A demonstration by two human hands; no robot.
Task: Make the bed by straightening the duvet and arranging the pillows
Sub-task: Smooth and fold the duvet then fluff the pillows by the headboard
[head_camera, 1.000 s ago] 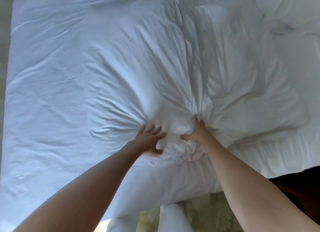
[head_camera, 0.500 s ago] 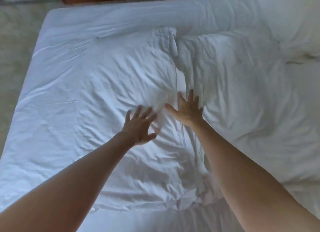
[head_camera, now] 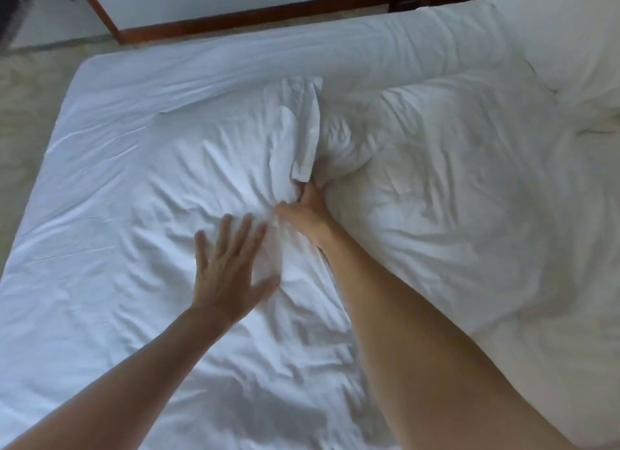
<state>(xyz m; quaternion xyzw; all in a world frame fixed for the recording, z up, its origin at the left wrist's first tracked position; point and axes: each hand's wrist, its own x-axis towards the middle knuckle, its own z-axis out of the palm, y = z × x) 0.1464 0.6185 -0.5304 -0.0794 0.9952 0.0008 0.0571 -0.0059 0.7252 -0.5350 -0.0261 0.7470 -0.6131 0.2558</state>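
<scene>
The duvet [head_camera: 453, 198] lies rumpled over the centre and right of the frame, its bunched edge fold [head_camera: 307, 137] standing up just above centre. Our right hand [head_camera: 307, 208] pinches the cloth at the foot of that fold, fingers curled into it. Our left hand [head_camera: 228, 268], fingers spread wide and flat, rests on the creased cover at centre left. We judge it best to hold the left palm down as an anchor and draw the pinched fold outward evenly, so creases flatten instead of gathering. A pillow [head_camera: 553, 30] sits upper right.

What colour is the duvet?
White all over, plain and crumpled; the head view shows the duvet best.
</scene>
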